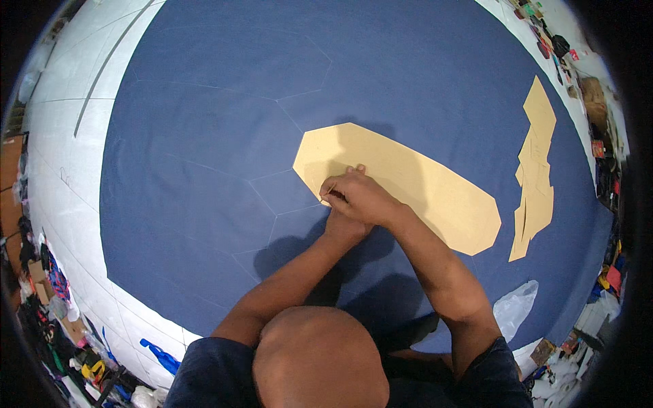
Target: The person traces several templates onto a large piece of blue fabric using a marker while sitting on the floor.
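Where the elongated tan template (442,194) lies flat on the blue cloth (408,88), its near-left corner is seemingly being traced. The right hand (364,196) has a pinched grip there (on what, I cannot tell); the left hand's (345,228) grip is hidden. Next calls for holding the template still. Pale outlines (277,214) lie left.

Bright light casts soft shadows (282,253); black-rimmed edges bend
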`<state>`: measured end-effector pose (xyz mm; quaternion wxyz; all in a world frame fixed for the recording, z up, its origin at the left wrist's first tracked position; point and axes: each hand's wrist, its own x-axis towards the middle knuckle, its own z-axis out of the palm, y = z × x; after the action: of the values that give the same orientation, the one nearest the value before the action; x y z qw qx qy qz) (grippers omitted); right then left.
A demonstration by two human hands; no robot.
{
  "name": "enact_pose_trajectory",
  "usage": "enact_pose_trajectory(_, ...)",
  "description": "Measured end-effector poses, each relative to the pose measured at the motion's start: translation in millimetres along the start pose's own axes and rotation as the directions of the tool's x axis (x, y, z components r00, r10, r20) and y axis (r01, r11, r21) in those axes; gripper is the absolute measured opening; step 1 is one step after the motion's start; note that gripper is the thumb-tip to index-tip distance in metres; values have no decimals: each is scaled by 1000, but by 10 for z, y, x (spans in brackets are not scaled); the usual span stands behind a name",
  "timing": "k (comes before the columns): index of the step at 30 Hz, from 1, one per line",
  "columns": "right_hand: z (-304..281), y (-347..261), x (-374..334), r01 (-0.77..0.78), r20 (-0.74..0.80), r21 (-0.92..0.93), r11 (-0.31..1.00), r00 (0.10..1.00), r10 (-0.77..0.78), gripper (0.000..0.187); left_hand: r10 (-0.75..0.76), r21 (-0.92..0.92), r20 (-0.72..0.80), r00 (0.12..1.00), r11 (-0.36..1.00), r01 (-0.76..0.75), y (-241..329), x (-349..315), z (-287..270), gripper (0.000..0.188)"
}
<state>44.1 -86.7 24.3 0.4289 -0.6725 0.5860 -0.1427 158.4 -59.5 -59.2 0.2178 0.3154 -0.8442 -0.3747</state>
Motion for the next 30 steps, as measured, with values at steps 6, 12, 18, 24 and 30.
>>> enact_pose_trajectory(6, -11, -23, -8, -12, 37, -52, 999, 999, 14, 17, -4, 22, 27, 1000, 1000, 4, 10, 20, -4, 62)
enact_pose_trajectory(12, 8, -34, 50, 3, 27, -95, 996, 1000, 0, 19, -12, 48, 55, 998, 999, 9, 1, 20, -28, 67)
enact_pose_trajectory(18, 4, -186, 379, 5, -119, -86, 996, 993, -15, 24, -95, -50, 121, 988, 994, 102, 81, 69, -44, 55)
enact_pose_trajectory(24, 107, -43, 675, 50, -235, -30, 998, 970, -56, 24, 0, 19, 80, 997, 1000, -2, 139, 147, -125, 54)
enact_pose_trajectory(30, 93, -94, 717, -5, -260, 68, 998, 965, 23, 27, -67, -6, 139, 988, 998, 68, -42, 64, 7, 56)
